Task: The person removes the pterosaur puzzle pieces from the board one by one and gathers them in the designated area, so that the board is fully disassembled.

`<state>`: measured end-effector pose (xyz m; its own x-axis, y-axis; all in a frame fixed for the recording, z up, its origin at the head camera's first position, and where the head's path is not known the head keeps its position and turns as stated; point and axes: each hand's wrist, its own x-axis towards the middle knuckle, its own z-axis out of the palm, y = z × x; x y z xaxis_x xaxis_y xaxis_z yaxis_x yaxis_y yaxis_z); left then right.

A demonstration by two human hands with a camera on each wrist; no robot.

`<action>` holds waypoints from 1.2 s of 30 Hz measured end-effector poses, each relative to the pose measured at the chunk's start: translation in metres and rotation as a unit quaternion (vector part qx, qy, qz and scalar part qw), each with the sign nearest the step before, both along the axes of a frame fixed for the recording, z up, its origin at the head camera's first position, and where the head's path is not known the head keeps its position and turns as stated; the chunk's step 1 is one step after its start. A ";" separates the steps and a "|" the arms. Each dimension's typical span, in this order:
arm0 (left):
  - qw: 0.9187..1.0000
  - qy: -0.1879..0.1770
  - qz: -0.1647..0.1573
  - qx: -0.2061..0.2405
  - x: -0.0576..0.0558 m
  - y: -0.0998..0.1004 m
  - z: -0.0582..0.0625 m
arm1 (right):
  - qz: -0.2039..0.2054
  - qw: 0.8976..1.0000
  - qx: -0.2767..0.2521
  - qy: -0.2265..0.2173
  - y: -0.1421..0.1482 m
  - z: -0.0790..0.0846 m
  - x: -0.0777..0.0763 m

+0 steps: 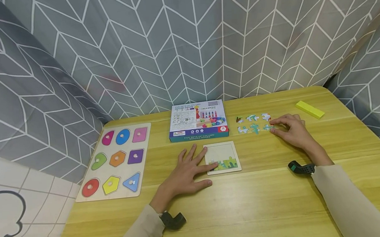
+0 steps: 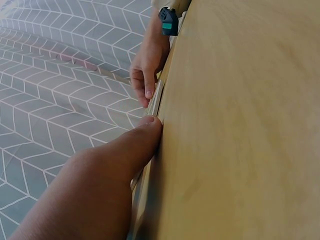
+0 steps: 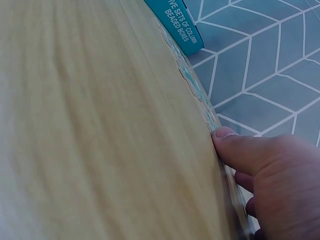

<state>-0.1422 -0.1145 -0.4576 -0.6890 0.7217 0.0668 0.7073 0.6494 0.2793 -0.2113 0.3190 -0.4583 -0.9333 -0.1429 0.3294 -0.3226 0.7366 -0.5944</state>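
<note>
My left hand [image 1: 186, 171] lies with its fingers spread at the left side of a square puzzle board [image 1: 220, 148]. Its index fingertip reaches over the green pieces [image 1: 227, 163] fitted along the board's bottom, and the thumb is straight. At the right, my right hand [image 1: 291, 130] has thumb and index finger at the right end of two rows of loose jigsaw pieces [image 1: 254, 128]. The thumb [image 3: 240, 147] touches or nearly touches a teal piece [image 3: 210, 119] on the table. A bit of red shows by the index fingertip; whether the fingers pinch a piece is hidden.
Behind the board stands a bead-set box [image 1: 199, 121]. A shape board [image 1: 116, 161] with several coloured knobbed pieces lies at the left. At the back right is a yellow bar [image 1: 309, 109]. The wooden table [image 1: 259, 206] ends at a patterned grey curtain [image 1: 187, 45].
</note>
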 end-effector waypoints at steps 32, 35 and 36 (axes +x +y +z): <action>1.000 -0.006 0.000 -0.007 -0.001 0.000 0.000 | -0.022 0.999 -0.033 0.023 -0.004 0.001 0.000; 1.000 -0.009 0.001 -0.008 0.000 0.000 0.001 | -0.019 0.998 -0.042 0.047 -0.010 0.000 0.000; 1.000 -0.011 0.002 -0.008 0.000 0.000 0.001 | -0.014 0.997 -0.047 0.054 -0.014 0.000 -0.001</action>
